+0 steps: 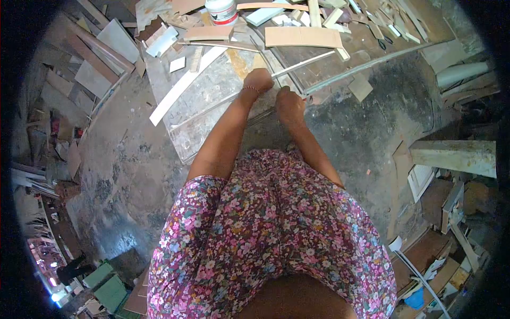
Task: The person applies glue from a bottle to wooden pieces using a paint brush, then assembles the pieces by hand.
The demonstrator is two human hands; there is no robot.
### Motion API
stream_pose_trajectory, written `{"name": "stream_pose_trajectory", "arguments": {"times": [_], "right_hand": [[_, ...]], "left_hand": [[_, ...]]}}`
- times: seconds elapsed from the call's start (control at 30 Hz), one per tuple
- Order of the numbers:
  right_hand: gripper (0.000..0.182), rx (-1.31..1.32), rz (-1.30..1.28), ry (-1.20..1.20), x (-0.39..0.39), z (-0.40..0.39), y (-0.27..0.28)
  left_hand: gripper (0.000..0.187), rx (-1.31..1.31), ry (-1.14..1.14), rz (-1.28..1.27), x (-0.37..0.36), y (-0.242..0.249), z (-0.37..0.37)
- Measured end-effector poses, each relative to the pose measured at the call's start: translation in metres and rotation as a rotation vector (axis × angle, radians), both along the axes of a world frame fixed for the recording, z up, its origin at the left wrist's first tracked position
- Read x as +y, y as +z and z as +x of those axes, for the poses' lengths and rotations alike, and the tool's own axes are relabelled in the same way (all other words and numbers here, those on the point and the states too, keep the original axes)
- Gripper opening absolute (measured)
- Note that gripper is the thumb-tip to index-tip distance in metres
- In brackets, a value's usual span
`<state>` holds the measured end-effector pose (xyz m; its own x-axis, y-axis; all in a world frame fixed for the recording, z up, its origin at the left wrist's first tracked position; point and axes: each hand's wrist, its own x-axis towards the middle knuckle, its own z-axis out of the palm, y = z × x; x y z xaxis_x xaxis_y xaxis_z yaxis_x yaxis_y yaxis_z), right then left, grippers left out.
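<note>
A long thin wooden strip runs slantwise over the near part of the worktable. My left hand is closed on it, its fingers hidden under the back of the hand. Just right of and nearer than the left one, my right hand makes a fist at the table's edge. A small orange-red bit shows beside its fingers, but what it holds is hidden. To the left lies a broad white strip.
Behind the hands are a curved wooden board, a white tub, scissors and several wood scraps. A square offcut lies on the floor at right. Boards lean at left; a beam juts in from the right.
</note>
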<state>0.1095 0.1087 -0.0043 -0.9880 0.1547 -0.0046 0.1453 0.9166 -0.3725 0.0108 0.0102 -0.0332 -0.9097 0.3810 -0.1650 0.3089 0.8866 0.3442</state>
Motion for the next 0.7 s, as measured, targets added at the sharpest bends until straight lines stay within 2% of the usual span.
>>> {"name": "stream_pose_trajectory", "arguments": {"times": [0.07,0.17,0.3,0.37,0.47,0.5,0.6,0.7], "right_hand": [[0.013,-0.015,-0.008,-0.010,0.001,-0.005,0.003],[0.012,0.121,-0.014,0.079,-0.004,-0.024,-0.002],[0.011,0.104,-0.017,-0.038,-0.008,-0.035,-0.014],[0.011,0.136,0.022,0.041,-0.006,-0.024,-0.012],[0.013,0.147,0.052,0.116,0.004,-0.017,-0.013],[0.014,0.140,0.053,0.138,0.003,-0.015,-0.012],[0.014,0.101,-0.071,-0.009,0.001,-0.010,-0.006],[0.013,0.072,-0.044,-0.032,-0.008,-0.023,-0.010]], "left_hand": [[0.021,0.034,-0.050,-0.003,0.001,0.002,-0.002],[0.020,0.102,-0.097,-0.022,-0.002,0.004,0.000],[0.021,0.106,-0.135,-0.034,-0.002,0.002,-0.018],[0.022,0.031,-0.120,-0.033,-0.006,-0.009,-0.012],[0.028,-0.167,-0.040,-0.021,0.000,0.007,-0.016],[0.029,-0.138,-0.077,-0.046,-0.001,0.009,-0.017],[0.030,-0.052,-0.138,-0.062,-0.002,0.008,-0.015],[0.030,0.018,-0.199,-0.088,-0.009,0.008,-0.019]]}}
